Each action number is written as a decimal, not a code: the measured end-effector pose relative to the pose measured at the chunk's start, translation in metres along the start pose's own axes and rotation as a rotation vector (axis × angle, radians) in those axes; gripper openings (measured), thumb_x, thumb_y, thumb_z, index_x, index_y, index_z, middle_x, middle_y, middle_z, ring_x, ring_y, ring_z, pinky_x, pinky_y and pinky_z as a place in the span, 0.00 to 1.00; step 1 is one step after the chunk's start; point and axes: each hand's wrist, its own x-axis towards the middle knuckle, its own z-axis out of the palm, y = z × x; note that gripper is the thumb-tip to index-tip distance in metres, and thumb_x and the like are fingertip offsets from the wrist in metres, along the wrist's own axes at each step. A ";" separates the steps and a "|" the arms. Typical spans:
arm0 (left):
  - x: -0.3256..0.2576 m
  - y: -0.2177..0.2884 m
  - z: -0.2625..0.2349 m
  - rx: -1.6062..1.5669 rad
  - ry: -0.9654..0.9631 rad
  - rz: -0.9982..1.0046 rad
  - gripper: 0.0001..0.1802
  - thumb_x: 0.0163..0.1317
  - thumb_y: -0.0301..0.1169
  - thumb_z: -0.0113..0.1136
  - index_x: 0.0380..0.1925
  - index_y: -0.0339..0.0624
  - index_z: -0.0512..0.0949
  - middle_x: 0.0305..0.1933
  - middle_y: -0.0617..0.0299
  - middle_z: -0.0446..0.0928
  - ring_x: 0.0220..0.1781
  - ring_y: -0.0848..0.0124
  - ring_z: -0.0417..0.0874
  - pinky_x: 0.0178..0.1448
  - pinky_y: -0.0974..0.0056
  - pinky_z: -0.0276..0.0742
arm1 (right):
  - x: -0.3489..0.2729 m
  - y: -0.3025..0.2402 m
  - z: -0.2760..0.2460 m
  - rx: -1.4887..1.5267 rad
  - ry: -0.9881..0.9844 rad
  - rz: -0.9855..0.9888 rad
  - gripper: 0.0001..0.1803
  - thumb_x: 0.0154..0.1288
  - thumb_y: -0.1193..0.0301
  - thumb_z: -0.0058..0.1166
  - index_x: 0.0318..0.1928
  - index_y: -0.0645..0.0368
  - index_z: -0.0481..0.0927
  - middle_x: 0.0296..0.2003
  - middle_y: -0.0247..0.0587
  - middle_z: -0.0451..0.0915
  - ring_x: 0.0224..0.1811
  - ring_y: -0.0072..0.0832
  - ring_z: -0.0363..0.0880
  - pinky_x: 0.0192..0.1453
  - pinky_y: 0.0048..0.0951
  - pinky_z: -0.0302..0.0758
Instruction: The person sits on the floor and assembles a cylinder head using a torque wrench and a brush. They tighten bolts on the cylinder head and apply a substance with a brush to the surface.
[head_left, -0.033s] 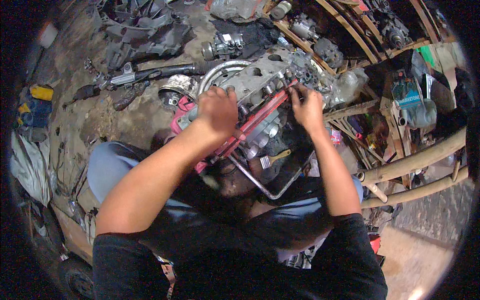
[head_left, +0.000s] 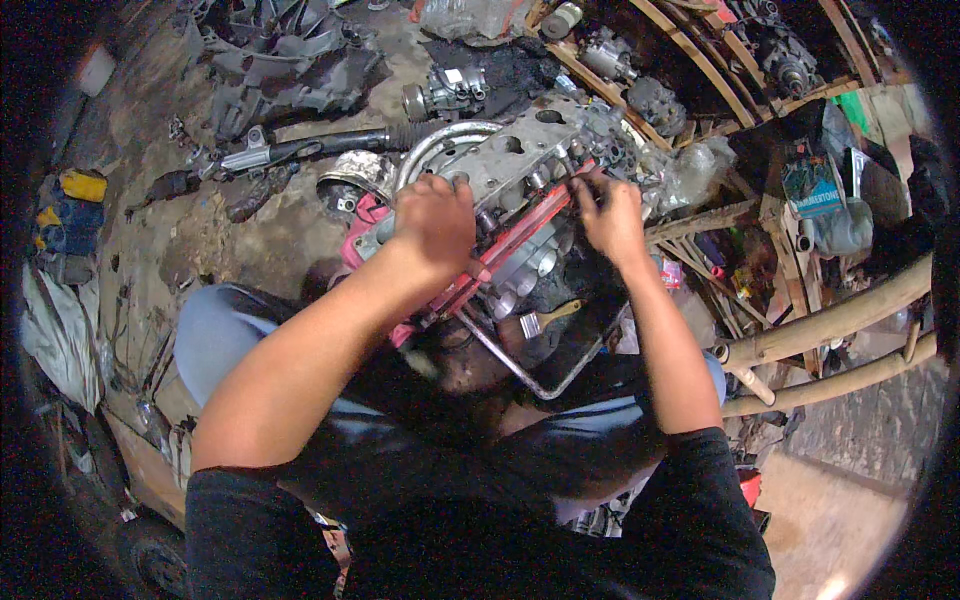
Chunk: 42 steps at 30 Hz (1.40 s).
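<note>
A long red metal bar [head_left: 527, 226] lies slantwise across a grey engine cylinder head [head_left: 513, 146], which rests on the floor before my crossed legs. My left hand [head_left: 436, 222] is closed at the cylinder head's near left side, its thumb against the red bar. What its curled fingers hold is hidden under the hand. My right hand [head_left: 612, 215] pinches at the bar's far right end, thumb and fingers together. Below the bar, round metal ports [head_left: 540, 262] show on the cylinder head. A bent silver rod [head_left: 545, 392] juts toward my lap.
A paintbrush [head_left: 550, 318] lies right of the ports. Pink cloth [head_left: 367, 222] is bunched left of the cylinder head. Beyond are a long black steering rack [head_left: 310, 147] and other engine parts. Wooden slats [head_left: 700, 70] and bamboo poles [head_left: 830, 315] stand on the right.
My right hand's fingers have shifted slightly left at the end of the red bar. My left hand and the cylinder head have not visibly moved.
</note>
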 end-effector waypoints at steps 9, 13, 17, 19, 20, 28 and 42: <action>-0.001 -0.003 0.011 0.070 0.102 0.016 0.39 0.61 0.50 0.62 0.65 0.34 0.69 0.47 0.44 0.79 0.45 0.53 0.85 0.43 0.51 0.83 | -0.010 -0.006 0.007 -0.041 -0.035 -0.084 0.12 0.67 0.69 0.59 0.41 0.66 0.86 0.32 0.63 0.83 0.36 0.56 0.84 0.43 0.43 0.78; -0.002 0.002 -0.009 -0.068 -0.018 0.038 0.46 0.56 0.56 0.66 0.65 0.31 0.69 0.54 0.41 0.78 0.57 0.50 0.79 0.54 0.48 0.77 | -0.006 0.014 0.004 0.011 0.002 0.071 0.12 0.67 0.68 0.60 0.42 0.65 0.86 0.30 0.62 0.83 0.33 0.53 0.84 0.40 0.42 0.77; 0.002 -0.001 0.002 -0.061 -0.037 -0.031 0.39 0.62 0.49 0.62 0.66 0.31 0.69 0.54 0.41 0.78 0.57 0.49 0.79 0.53 0.49 0.77 | -0.010 -0.002 0.004 0.003 -0.073 -0.058 0.12 0.66 0.68 0.61 0.40 0.65 0.86 0.30 0.62 0.82 0.32 0.53 0.84 0.40 0.42 0.77; -0.002 0.003 -0.008 -0.041 -0.038 0.000 0.40 0.62 0.49 0.62 0.65 0.31 0.69 0.55 0.42 0.78 0.57 0.49 0.80 0.53 0.49 0.77 | -0.007 0.001 0.000 0.043 -0.051 0.065 0.13 0.66 0.66 0.61 0.41 0.65 0.86 0.31 0.61 0.83 0.36 0.57 0.83 0.46 0.48 0.77; -0.002 0.002 -0.008 -0.040 -0.038 0.001 0.41 0.60 0.51 0.63 0.65 0.31 0.69 0.54 0.42 0.78 0.57 0.49 0.79 0.53 0.49 0.77 | -0.006 -0.001 -0.002 0.063 -0.042 0.125 0.14 0.66 0.65 0.61 0.42 0.64 0.86 0.32 0.61 0.84 0.37 0.58 0.82 0.49 0.52 0.77; 0.001 0.002 -0.003 -0.052 -0.044 0.000 0.65 0.38 0.69 0.71 0.67 0.30 0.65 0.55 0.44 0.78 0.59 0.51 0.79 0.56 0.50 0.77 | -0.022 -0.008 0.000 0.069 -0.048 0.074 0.14 0.64 0.64 0.63 0.39 0.64 0.88 0.37 0.60 0.85 0.42 0.56 0.84 0.53 0.48 0.77; 0.001 0.000 -0.016 -0.059 -0.154 -0.009 0.67 0.38 0.71 0.69 0.69 0.30 0.63 0.59 0.41 0.76 0.61 0.50 0.78 0.56 0.49 0.78 | -0.031 -0.027 0.003 0.098 -0.124 -0.009 0.12 0.65 0.66 0.61 0.40 0.62 0.88 0.38 0.58 0.85 0.42 0.53 0.84 0.49 0.46 0.80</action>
